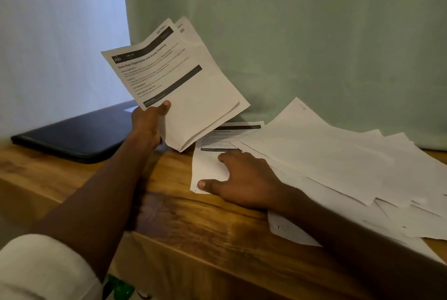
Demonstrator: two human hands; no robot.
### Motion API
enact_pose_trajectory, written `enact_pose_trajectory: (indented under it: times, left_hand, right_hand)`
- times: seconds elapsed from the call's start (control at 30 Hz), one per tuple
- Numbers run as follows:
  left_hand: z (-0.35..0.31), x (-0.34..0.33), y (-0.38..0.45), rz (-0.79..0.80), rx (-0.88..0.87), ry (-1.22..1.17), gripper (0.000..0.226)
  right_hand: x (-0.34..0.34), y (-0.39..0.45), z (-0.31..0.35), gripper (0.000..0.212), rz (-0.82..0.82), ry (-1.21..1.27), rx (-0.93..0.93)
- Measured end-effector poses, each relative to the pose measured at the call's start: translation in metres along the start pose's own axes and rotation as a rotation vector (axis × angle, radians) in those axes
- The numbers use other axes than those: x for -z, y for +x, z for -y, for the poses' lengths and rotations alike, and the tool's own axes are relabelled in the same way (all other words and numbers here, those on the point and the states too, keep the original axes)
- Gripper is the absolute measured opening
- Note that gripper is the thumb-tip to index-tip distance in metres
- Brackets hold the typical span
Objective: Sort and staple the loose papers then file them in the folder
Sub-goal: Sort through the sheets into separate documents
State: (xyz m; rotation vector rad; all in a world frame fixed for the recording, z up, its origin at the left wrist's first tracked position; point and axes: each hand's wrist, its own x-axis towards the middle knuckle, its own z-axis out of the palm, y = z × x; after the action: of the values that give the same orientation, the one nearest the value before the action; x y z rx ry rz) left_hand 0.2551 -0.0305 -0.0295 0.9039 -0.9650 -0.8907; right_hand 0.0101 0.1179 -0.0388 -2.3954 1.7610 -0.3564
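Several sheets (pixel 179 86) pinched in left hand (pixel 147 123), long axis tilted up-left; right hand (pixel 244 181) flat on loose papers (pixel 326 159).

The top sheet (pixel 174 86) of the raised bundle, upper middle of the frame, carries the heading "Shoe Rack Organization and Insole Cleaning". Its dark banner shows a number like "2723", and "SECTION" is printed at the upper corner. The smaller print there, and on the sheet on the counter (pixel 217 137), is too blurred to read.
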Motion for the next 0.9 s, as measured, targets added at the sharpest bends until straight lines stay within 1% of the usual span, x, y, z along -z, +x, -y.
enact_pose_trajectory:
  times: [0.1, 0.17, 0.23, 0.27, 0.37, 0.4, 0.43, 0.47, 0.5, 0.53, 0.57, 0.6, 0.67, 0.7, 0.73, 0.83, 0.9]
  left_hand:
    - [-0.001, -0.002, -0.001, -0.016, 0.029, -0.068, 0.051]
    - [-0.002, 0.000, 0.001, -0.003, 0.048, -0.173, 0.055]
    - [-0.002, 0.003, 0.003, 0.071, 0.068, -0.295, 0.069]
    - [-0.001, 0.003, 0.004, 0.141, 0.069, -0.357, 0.072]
    - [-0.005, -0.002, -0.001, 0.221, 0.087, -0.458, 0.062]
    - [-0.006, -0.004, -0.002, 0.229, 0.082, -0.477, 0.068]
    - [-0.005, -0.006, -0.002, 0.251, 0.076, -0.494, 0.070]
    - [-0.003, -0.008, 0.000, 0.269, 0.079, -0.492, 0.061]
    - [-0.005, -0.012, -0.003, 0.293, 0.080, -0.482, 0.044]
    - [-0.005, -0.015, -0.003, 0.298, 0.085, -0.472, 0.034]
    - [-0.005, -0.017, -0.006, 0.305, 0.091, -0.459, 0.031]
    - [-0.006, -0.019, -0.008, 0.309, 0.092, -0.453, 0.034]
    - [-0.006, -0.018, -0.007, 0.308, 0.092, -0.455, 0.046]
    - [-0.005, -0.016, -0.005, 0.305, 0.095, -0.451, 0.050]
    - [-0.004, -0.014, -0.005, 0.300, 0.100, -0.457, 0.048]
    - [-0.008, -0.014, -0.005, 0.294, 0.107, -0.496, 0.034]
    - [-0.009, -0.012, -0.003, 0.285, 0.114, -0.549, 0.033]
  right_hand:
    - [-0.002, -0.002, -0.006, 0.055, -0.157, 0.147, 0.029]
    - [0.002, -0.001, -0.011, 0.041, -0.257, 0.253, 0.013]
    - [0.015, 0.000, -0.018, 0.033, -0.345, 0.425, 0.004]
    - [0.022, 0.000, -0.021, 0.029, -0.376, 0.540, -0.002]
    - [0.048, -0.003, -0.035, 0.019, -0.419, 0.977, -0.071]
    - [0.055, -0.003, -0.040, 0.019, -0.433, 1.116, -0.101]
    - [0.060, -0.003, -0.045, 0.022, -0.454, 1.216, -0.121]
    - [0.063, -0.002, -0.051, 0.026, -0.477, 1.268, -0.139]
    - [0.063, -0.001, -0.056, 0.030, -0.492, 1.281, -0.153]
    - [0.062, -0.001, -0.059, 0.030, -0.492, 1.276, -0.165]
    - [0.059, -0.001, -0.060, 0.027, -0.477, 1.257, -0.177]
    - [0.056, -0.003, -0.059, 0.021, -0.452, 1.237, -0.188]
    - [0.048, -0.003, -0.056, 0.012, -0.403, 1.216, -0.216]
    - [0.045, -0.002, -0.055, 0.013, -0.384, 1.224, -0.236]
    - [0.043, -0.001, -0.053, 0.015, -0.364, 1.250, -0.256]
    - [0.044, 0.003, -0.050, 0.024, -0.333, 1.382, -0.298]
    - [0.053, 0.004, -0.052, 0.019, -0.428, 1.499, -0.305]
